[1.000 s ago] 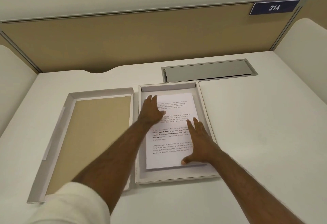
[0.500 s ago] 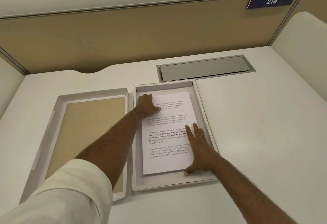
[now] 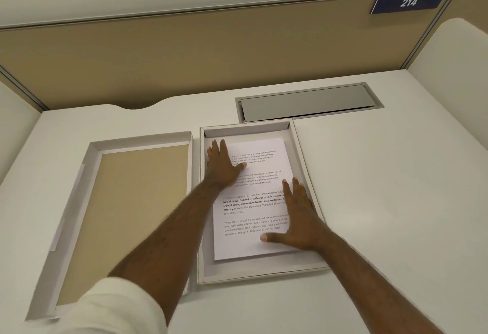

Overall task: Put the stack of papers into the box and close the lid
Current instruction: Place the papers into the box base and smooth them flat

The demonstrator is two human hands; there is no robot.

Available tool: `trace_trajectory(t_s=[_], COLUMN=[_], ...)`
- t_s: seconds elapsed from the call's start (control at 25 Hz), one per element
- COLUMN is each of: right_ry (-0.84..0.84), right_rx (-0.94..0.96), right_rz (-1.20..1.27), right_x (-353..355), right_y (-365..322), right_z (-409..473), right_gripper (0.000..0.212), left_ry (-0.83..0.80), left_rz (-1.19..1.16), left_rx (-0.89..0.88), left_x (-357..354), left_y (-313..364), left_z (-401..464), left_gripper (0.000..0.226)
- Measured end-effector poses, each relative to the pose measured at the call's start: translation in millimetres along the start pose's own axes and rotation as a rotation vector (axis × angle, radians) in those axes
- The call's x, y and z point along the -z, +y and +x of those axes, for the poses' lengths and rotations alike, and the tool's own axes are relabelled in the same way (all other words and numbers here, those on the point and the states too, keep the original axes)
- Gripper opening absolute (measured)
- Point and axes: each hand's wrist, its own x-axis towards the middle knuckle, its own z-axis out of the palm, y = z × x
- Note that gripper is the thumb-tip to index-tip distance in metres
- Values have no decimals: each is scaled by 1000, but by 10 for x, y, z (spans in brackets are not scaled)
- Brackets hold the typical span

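A white stack of printed papers lies flat inside the shallow grey box in the middle of the desk. My left hand lies flat on the stack's far left corner, fingers spread. My right hand lies flat on the stack's right side, against the box's right wall, thumb stretched left. Neither hand grips anything. The lid lies upside down just left of the box, its tan inside facing up, partly hidden by my left forearm and white sleeve.
A grey cable flap is set into the white desk right behind the box. A tan partition with a blue "214" sign stands at the back. White side panels close in both sides.
My left hand has shifted a little on the stack's far left corner. My right hand stays on the right side with its thumb spread further left. The view has tilted slightly.
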Motion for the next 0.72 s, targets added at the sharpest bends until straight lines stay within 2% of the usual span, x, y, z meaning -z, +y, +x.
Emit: trace_trajectory(t_s=[0.16,0.28,0.4,0.52,0.72], right_ry=[161,186,180,167,201], right_rx=[-102,-167,-232,-250,-150], right_rz=[255,378,489,520,474], right_x=[54,80,77,75,108], right_y=[-99,-93,-65,-55,-85], right_z=[212,308,331,340,278], right_gripper=[121,104,101,100,98], left_ry=[106,80,81,96,78], left_rz=[-174,-333,-480,-506,-457], left_rx=[58,148,168,172,135], left_x=[-151,-216,-202,-200,-140], left_y=[-77,-139,-165,-169,-109], left_z=[-380,-541,-575,-595,-632], left_gripper=[101,99,81,65,76])
